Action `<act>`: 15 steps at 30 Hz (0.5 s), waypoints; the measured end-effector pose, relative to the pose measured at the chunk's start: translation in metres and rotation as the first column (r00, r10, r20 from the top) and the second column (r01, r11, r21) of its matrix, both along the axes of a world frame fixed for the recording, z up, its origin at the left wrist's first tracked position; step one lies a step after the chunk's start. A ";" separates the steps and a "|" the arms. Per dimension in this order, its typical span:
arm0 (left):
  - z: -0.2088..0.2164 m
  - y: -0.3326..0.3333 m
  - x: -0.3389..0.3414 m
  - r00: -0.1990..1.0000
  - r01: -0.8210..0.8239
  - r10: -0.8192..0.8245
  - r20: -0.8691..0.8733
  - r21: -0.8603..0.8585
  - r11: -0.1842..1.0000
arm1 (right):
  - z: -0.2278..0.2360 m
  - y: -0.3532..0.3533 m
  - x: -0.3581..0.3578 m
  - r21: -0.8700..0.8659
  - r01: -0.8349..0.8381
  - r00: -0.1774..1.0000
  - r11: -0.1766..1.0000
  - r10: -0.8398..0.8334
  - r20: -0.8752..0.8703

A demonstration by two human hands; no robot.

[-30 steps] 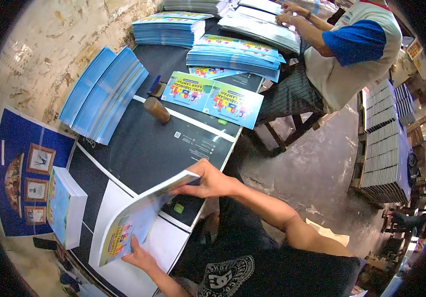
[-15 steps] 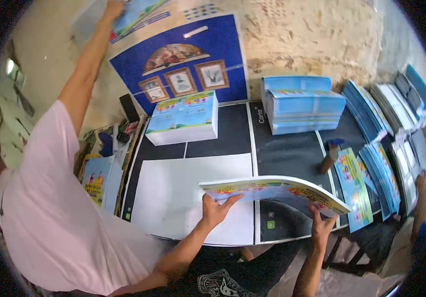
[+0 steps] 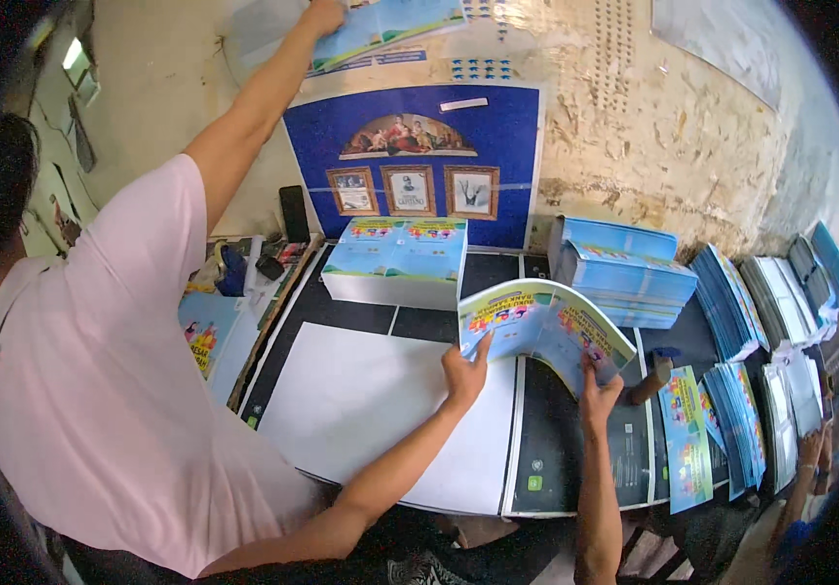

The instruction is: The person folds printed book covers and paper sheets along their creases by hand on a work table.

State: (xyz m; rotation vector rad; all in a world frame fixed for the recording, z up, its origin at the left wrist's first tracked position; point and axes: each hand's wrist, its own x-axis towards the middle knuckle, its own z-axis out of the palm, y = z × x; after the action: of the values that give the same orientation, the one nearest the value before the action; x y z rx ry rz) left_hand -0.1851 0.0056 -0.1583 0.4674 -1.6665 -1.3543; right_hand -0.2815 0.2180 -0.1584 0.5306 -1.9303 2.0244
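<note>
Between my two hands a stack of colourful printed sheets [image 3: 509, 314] is bent into a curve, printed side toward me, above the table. My left hand [image 3: 465, 375] grips its lower left part, thumb on the printed face. At the lower right edge my right hand [image 3: 597, 392] holds it in the same way. Below and left of the stack, a large pile of blank white sheets [image 3: 351, 409] lies on the black table top [image 3: 575, 458]. Behind it stands a thick block of blue-and-green printed sheets [image 3: 395, 255].
Left of me, a person in a pink shirt [image 3: 117, 370] reaches toward printed sheets [image 3: 390, 29] by the wall. Bundled blue booklets [image 3: 629, 278] and other stacks [image 3: 731, 414] line the right side, near a brown cylindrical object [image 3: 649, 382]. Another person's hand [image 3: 811, 447] touches a far-right stack.
My hands have raised the printed stack and bent it more sharply, so its printed face shows more. The whole view has shifted. The neighbour's arm stays stretched toward the wall.
</note>
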 end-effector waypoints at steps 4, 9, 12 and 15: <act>-0.002 -0.007 -0.025 0.998 -0.056 0.055 -0.024 -0.042 0.998 | 0.004 -0.019 -0.005 -0.047 -0.034 0.992 0.998 0.040 0.121; -0.028 -0.017 -0.034 0.998 -0.043 0.039 -0.040 -0.084 0.996 | -0.019 -0.017 -0.010 0.056 0.018 0.976 0.998 -0.029 0.215; -0.034 -0.019 -0.035 1.000 0.011 -0.011 0.011 -0.004 1.000 | -0.038 -0.011 -0.019 0.095 0.112 0.962 0.989 -0.132 0.239; -0.036 -0.021 -0.037 0.999 -0.010 0.010 0.037 0.000 1.000 | -0.043 -0.014 -0.027 0.080 0.078 0.980 0.994 -0.091 0.179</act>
State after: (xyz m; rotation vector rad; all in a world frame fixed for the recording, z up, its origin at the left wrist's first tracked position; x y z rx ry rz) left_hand -0.2224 -0.0152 -0.1948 0.5028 -1.6915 -1.3459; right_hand -0.3081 0.2038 -0.2013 0.2816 -2.1002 2.0175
